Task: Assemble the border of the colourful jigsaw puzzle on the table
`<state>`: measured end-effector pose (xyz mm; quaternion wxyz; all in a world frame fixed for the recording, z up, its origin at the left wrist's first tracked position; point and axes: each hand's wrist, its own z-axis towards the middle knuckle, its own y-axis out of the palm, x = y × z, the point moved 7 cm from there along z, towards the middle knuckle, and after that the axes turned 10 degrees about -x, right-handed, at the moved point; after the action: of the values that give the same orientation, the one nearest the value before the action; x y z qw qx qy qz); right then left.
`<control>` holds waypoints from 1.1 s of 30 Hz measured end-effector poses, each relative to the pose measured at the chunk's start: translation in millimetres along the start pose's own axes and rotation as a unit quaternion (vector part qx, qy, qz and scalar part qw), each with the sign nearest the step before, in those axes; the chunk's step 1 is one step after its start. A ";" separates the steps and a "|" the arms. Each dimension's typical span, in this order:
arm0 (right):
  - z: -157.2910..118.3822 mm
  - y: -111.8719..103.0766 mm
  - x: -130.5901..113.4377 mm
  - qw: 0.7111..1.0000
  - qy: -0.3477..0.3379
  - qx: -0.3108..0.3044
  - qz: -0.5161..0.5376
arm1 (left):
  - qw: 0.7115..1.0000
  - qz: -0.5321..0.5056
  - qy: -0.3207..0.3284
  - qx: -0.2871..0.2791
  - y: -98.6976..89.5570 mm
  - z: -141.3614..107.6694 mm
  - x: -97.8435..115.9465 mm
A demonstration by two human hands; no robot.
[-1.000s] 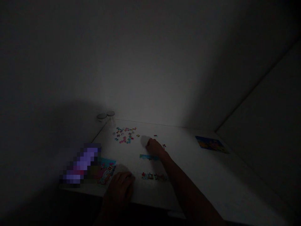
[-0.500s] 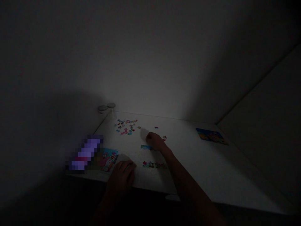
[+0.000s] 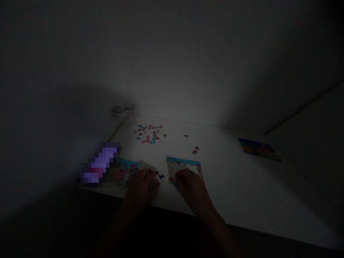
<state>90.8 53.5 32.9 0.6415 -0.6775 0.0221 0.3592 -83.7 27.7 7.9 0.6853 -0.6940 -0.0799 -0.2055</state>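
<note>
On the white table, my left hand (image 3: 143, 184) rests beside a colourful picture card (image 3: 125, 171), its fingers apart and nothing seen in them. A small dark puzzle piece (image 3: 161, 176) lies just right of its fingertips. My right hand (image 3: 186, 181) is closed over the partly joined puzzle (image 3: 184, 161), fingers bent together; whatever they pinch is too dark and small to make out. The puzzle shows a blue upper strip and a coloured right side. Beside the right fingertips lies a red and green piece (image 3: 170, 180).
Many loose pieces (image 3: 147, 139) are spread at the back left, and a few more (image 3: 196, 150) lie behind the puzzle. Two lidded clear jars (image 3: 129, 107) stand in the back left corner. A blurred lit device (image 3: 100, 165) is at the left, another picture (image 3: 259, 149) at the right.
My right hand has come down nearer the table's front edge, uncovering the blue strip and right side of the puzzle. The view has shifted slightly; my left hand stays by the card.
</note>
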 end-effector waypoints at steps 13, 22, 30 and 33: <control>-40.7 19.3 -12.2 0.989 -0.033 0.095 -0.104 | 0.991 -0.074 0.061 -0.094 7.5 22.5 5.5; -39.6 22.1 -9.1 0.992 -0.028 0.072 -0.095 | 0.986 -0.081 0.058 -0.133 12.3 28.9 15.1; -38.4 19.5 -11.0 0.992 -0.033 0.078 -0.097 | 0.985 -0.080 0.065 -0.137 11.5 28.3 21.1; -38.3 19.7 -10.6 0.991 -0.031 0.080 -0.099 | 0.986 -0.078 0.070 -0.133 11.9 28.1 22.4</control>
<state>90.9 11.5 18.5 0.7264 -0.6114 -0.0367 0.3117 -53.8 51.0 6.5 0.5728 -0.7544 -0.0571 -0.3153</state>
